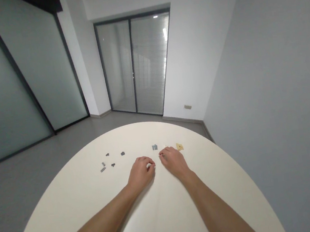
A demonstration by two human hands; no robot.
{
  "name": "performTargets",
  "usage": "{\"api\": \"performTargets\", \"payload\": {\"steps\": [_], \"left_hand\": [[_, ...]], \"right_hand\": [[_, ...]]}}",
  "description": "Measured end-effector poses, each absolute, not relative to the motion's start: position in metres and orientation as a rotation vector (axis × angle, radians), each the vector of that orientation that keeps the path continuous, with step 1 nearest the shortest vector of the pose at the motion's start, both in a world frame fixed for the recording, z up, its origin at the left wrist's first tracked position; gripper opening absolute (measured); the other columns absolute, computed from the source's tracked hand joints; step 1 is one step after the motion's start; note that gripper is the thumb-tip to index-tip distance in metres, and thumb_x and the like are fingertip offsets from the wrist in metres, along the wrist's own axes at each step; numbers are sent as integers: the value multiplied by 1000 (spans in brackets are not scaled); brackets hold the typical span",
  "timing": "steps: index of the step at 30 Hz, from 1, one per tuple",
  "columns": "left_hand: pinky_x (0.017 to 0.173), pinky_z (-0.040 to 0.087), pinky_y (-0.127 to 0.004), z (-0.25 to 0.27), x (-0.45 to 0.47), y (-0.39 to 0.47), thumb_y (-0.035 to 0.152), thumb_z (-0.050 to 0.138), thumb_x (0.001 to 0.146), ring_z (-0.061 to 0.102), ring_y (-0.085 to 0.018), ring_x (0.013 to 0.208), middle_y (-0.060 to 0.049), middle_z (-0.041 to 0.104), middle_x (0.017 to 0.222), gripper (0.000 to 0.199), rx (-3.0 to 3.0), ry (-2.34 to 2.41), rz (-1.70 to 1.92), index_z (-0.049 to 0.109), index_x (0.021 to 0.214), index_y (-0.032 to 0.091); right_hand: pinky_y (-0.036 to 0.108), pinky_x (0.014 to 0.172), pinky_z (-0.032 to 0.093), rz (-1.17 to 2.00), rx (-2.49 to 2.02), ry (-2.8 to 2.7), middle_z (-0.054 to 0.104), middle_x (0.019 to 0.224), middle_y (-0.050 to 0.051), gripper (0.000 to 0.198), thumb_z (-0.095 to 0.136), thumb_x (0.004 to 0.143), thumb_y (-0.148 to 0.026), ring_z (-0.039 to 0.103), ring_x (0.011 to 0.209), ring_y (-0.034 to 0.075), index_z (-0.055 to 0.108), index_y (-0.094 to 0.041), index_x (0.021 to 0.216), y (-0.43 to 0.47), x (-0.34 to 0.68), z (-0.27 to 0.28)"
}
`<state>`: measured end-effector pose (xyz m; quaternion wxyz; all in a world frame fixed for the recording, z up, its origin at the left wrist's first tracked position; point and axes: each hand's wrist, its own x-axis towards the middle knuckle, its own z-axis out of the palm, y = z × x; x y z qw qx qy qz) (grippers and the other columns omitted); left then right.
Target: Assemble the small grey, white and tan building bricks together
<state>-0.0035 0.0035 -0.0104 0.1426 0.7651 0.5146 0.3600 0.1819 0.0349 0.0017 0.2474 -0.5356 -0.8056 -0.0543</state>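
My left hand (142,172) rests low over the white table, its thumb and index finger drawn together in a pinch. Whatever may be between those fingertips is too small to make out. Close by on the right, my right hand (174,161) has its fingers curled down and closed, their tips hiding anything they hold. Just beyond both hands lies a small blue-grey piece (155,147) with an uneven outline. A small yellow piece (179,146) with a dark mark lies behind my right hand.
On the left of the round white table (78,206) lie a dark flat piece (122,153), a dark T-shaped piece (113,165), a tiny dark piece (107,154) and grey strips (103,169). Glass doors (134,65) and walls stand beyond the table's curved edge.
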Motion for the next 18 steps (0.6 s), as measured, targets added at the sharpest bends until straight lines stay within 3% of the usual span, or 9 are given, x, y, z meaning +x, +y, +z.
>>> {"api": "performTargets", "payload": {"steps": [6,10,15,18], "left_hand": [[94,45,-37,-10,-4,4,22,54,88,60,-24,102,-7,71,100,17,2198,1492,1021,71,93,20],[98,46,-40,-8,-12,8,21,52,89,59,-25,110,-9,68,115,20,2221,1601,1024,69,100,20],[113,32,-51,-10,-28,18,23,54,88,41,-35,137,-19,47,147,37,2248,2014,1001,61,123,14],[115,28,-52,-14,-33,21,31,55,88,32,-39,142,-25,35,154,51,2193,2231,868,52,133,7]], "right_hand": [[31,96,42,26,-1304,-2214,69,104,6,14,58,94,-25,59,105,19,70,-20,100,32,179,-3],[33,98,42,56,-1273,-2209,69,104,6,13,59,94,-24,59,106,19,69,-20,101,32,182,-5],[33,98,43,73,-1263,-2221,69,105,7,13,58,94,-24,59,106,19,69,-19,101,32,183,-3],[33,98,43,86,-1257,-2223,69,105,7,13,58,94,-23,59,106,19,69,-19,101,31,183,-3]]}}
